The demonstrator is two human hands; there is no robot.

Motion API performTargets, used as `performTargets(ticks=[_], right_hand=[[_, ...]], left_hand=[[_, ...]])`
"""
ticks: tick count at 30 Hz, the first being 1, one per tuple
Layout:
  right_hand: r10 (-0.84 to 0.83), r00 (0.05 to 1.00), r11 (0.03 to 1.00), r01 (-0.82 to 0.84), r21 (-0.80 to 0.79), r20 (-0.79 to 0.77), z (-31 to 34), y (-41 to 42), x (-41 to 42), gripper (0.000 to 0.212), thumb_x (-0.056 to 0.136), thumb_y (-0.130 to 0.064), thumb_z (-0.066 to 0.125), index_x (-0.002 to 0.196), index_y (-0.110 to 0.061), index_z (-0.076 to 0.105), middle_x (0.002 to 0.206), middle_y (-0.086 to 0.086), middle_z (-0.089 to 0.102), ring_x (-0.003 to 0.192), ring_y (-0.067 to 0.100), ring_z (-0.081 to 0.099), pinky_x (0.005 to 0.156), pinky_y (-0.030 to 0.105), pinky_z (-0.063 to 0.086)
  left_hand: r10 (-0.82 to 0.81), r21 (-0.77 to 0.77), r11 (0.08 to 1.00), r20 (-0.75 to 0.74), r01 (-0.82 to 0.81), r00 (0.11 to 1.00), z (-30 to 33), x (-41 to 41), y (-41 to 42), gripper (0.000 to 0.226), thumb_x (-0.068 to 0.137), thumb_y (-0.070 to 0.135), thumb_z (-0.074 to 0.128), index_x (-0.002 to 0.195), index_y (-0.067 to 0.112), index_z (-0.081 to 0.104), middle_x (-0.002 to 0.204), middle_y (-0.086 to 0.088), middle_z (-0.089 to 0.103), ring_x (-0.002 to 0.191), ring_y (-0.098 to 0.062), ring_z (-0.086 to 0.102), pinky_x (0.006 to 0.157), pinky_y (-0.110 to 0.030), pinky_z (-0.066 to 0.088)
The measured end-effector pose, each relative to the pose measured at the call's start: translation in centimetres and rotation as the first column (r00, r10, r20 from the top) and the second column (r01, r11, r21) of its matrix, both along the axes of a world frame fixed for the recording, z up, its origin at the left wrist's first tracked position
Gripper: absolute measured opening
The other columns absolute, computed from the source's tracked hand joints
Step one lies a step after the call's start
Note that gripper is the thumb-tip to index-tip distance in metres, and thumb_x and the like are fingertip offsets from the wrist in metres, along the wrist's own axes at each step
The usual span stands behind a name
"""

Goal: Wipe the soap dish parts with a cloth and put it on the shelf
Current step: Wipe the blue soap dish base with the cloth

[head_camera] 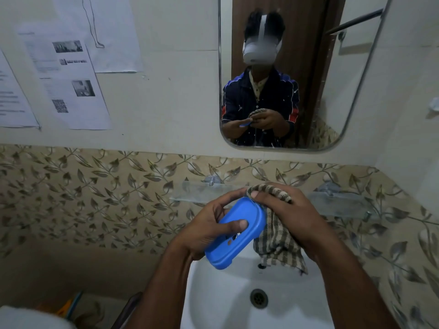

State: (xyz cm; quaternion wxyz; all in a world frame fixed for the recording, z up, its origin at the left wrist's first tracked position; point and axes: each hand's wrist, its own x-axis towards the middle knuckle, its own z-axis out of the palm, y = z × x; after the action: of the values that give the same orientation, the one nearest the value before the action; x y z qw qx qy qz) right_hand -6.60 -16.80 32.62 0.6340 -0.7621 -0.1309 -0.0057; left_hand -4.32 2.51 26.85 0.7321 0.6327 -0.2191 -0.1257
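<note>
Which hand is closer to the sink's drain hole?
Left, though not by much. The left hand, gripping the blue soap dish part, sits above the drain hole and to its left; the right hand, holding the cloth, is higher up and farther.

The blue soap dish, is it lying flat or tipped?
Tipped. The soap dish slants in the left hand, far end raised toward the cloth, near end low over the sink.

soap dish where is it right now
In the head view the blue soap dish sits centre frame, held in the left hand above the sink, with the cloth at its right end.
</note>
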Motion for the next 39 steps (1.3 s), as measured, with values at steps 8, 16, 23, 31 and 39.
performTargets(ticks=[8,16,23,31,39], right_hand=[[-0.128,0.976,0.896,0.191,0.401,-0.178,-1.3,0.3,-0.2,0.017,0.082,-0.007,0.073,0.091,0.006,0.07,0.073,0.011,0.069,0.063,0.02,0.067,0.053,0.025,0.054],[-0.263,0.945,0.83,0.325,0.454,-0.195,-2.3,1.5,0.3,0.011,0.083,-0.014,0.075,0.088,-0.004,0.074,0.08,0.015,0.074,0.073,0.03,0.071,0.065,0.037,0.059],[-0.384,0.92,0.913,0.366,0.18,0.078,-3.4,1.8,-0.1,0.01,0.094,-0.023,0.06,0.098,-0.03,0.066,0.102,-0.01,0.067,0.095,-0.005,0.062,0.08,0.007,0.047],[-0.096,0.804,0.899,0.323,-0.296,0.586,-4.4,2.8,-1.3,0.042,0.08,-0.007,0.073,0.119,-0.024,0.07,0.11,-0.008,0.064,0.097,-0.001,0.061,0.086,0.007,0.048],[-0.387,0.72,0.806,0.568,-0.168,0.576,-3.4,2.6,-0.4,0.026,0.085,-0.017,0.071,0.111,-0.018,0.074,0.093,-0.005,0.062,0.076,0.0,0.059,0.064,0.001,0.044]], left_hand=[[0.32,0.151,0.928,0.152,-0.342,0.935,-0.5,-0.2,-1.7,0.029,0.086,0.034,0.077,0.108,0.019,0.067,0.098,-0.003,0.071,0.079,-0.013,0.066,0.073,-0.028,0.052],[0.24,0.303,0.913,0.145,-0.274,0.96,0.3,-2.5,-4.9,0.031,0.087,0.077,0.042,0.114,0.064,0.051,0.118,0.026,0.061,0.107,0.013,0.057,0.096,-0.018,0.046],[0.252,-0.252,0.899,-0.374,-0.359,0.893,0.3,-1.7,-5.0,0.069,0.082,0.062,0.047,0.125,0.012,0.068,0.117,-0.016,0.072,0.106,-0.033,0.068,0.102,-0.049,0.05],[0.178,-0.398,0.848,-0.409,-0.35,0.895,0.2,-1.1,-5.5,0.055,0.091,0.054,0.044,0.115,0.016,0.075,0.099,-0.016,0.072,0.085,-0.027,0.07,0.079,-0.036,0.058],[0.212,-0.344,0.867,-0.396,-0.359,0.893,0.3,-1.2,-5.9,0.061,0.095,0.055,0.036,0.115,0.01,0.071,0.1,-0.016,0.076,0.084,-0.025,0.073,0.074,-0.032,0.06]])
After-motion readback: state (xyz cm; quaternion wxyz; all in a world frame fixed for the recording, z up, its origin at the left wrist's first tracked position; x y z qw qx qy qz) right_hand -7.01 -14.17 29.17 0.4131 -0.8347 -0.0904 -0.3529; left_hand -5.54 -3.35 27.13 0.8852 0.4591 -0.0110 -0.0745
